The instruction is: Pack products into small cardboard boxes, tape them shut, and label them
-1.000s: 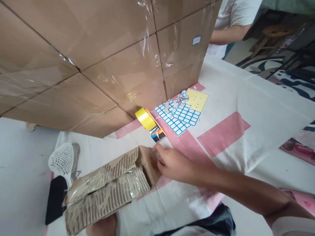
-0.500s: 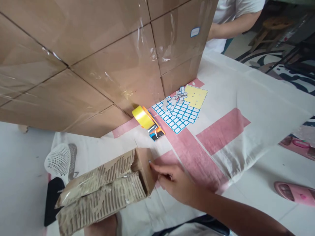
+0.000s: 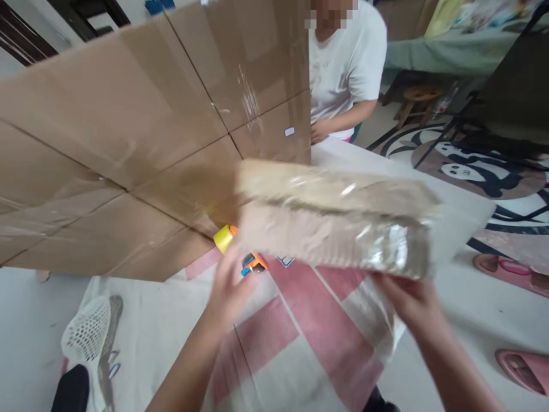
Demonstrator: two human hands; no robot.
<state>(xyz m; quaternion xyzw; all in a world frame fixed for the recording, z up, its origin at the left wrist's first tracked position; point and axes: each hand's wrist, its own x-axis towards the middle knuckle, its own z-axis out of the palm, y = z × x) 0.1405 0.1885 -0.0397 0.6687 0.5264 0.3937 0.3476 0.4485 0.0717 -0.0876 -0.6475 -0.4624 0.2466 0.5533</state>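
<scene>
A small cardboard box (image 3: 326, 223), with torn corrugated flaps and shiny clear tape, is held up in front of me, blurred by motion. My right hand (image 3: 407, 294) grips it from below near its right end. Beside the lower left corner of the box is my left hand (image 3: 229, 286), thumb and fingers apart; the blur hides whether its fingertips touch the cardboard. Behind that hand, a yellow tape roll (image 3: 223, 237) in an orange dispenser (image 3: 256, 262) lies on the table. The box covers most of the label sheets (image 3: 285, 261).
Large stacked cartons (image 3: 180, 166) form a wall at left and centre, one with a small label (image 3: 289, 131). A person in a white shirt (image 3: 349, 63) is behind the table at right. A white perforated fly swatter (image 3: 88, 332) is at lower left; pink slippers (image 3: 525, 369) lie on the floor.
The small box has risen from the lower left to the centre right and turned. My right hand has moved from its end face to underneath it. My left hand has come into view.
</scene>
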